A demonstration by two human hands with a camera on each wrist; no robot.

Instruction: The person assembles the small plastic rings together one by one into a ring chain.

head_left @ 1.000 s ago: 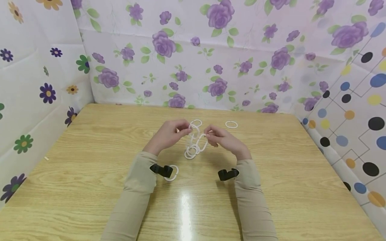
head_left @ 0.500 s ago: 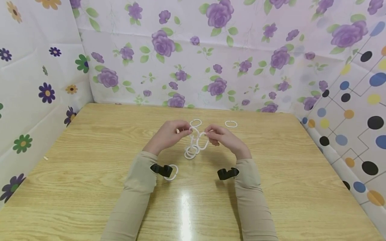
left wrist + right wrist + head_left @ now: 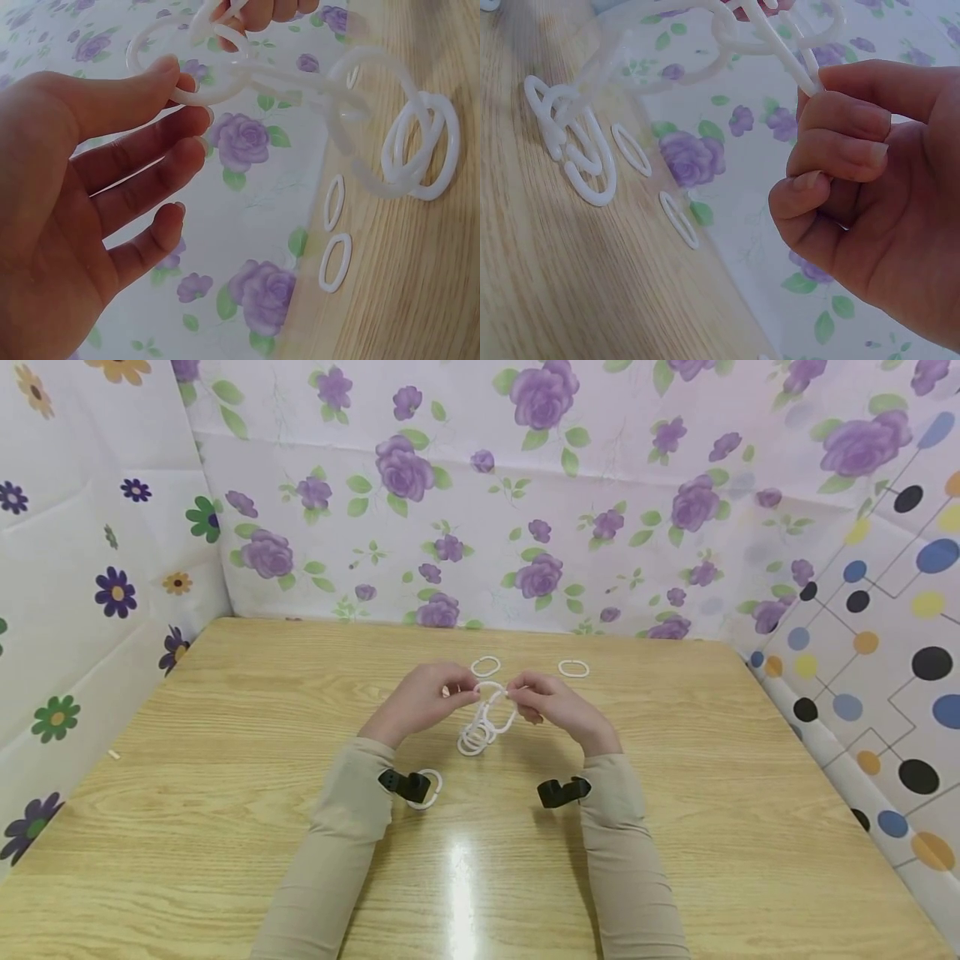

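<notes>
In the head view my left hand (image 3: 427,700) pinches a white oval plastic chain link (image 3: 217,96) between thumb and forefinger, its other fingers loosely spread. Opposite it, my right hand (image 3: 558,708) pinches a second white link (image 3: 793,66) by its end, the remaining fingers curled in. The two held links cross each other between the hands, above the table. From them a short chain of joined links (image 3: 450,154) hangs down, its lowest links bunched at the wood. A narrow gap shows in the side of some links.
Two loose white links lie beyond the hands, one loose link (image 3: 486,677) at the middle and another link (image 3: 573,676) to the right. A further link (image 3: 423,807) lies beside the left wrist camera. A small white piece (image 3: 113,754) sits at the table's (image 3: 225,860) left edge.
My left hand has come down slightly and its link has tilted towards the right one. The two held links now overlap more closely; the right hand has barely shifted.
</notes>
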